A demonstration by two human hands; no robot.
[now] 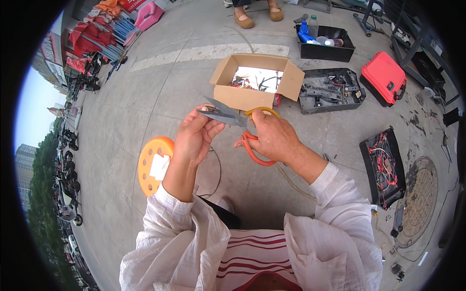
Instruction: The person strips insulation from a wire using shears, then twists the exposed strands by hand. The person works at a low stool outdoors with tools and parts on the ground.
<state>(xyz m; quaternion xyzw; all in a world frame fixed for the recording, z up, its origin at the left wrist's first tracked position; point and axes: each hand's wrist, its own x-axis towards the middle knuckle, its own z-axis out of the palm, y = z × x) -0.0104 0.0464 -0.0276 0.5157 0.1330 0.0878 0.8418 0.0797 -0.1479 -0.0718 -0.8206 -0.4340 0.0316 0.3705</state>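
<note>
My right hand (279,136) grips a pair of scissors (224,117) with one orange-red and one yellow handle loop. The blades stand apart and point left, toward my left hand (195,132). My left fingers are closed, pinched together right by the blade tips; what they hold there is too small and too covered to name. Just beyond the scissors sits an open cardboard box (245,97) with its flaps spread. Several short wires (247,81) in red, black and other colours lie inside it on a white surface.
An orange stool (154,145) bearing white paper stands at left. To the right are a black tray of dark parts (332,92), a red case (383,75), a black bin with bottles (326,51) and a tray of wires (383,167). Another person's shoes (244,20) show at the top.
</note>
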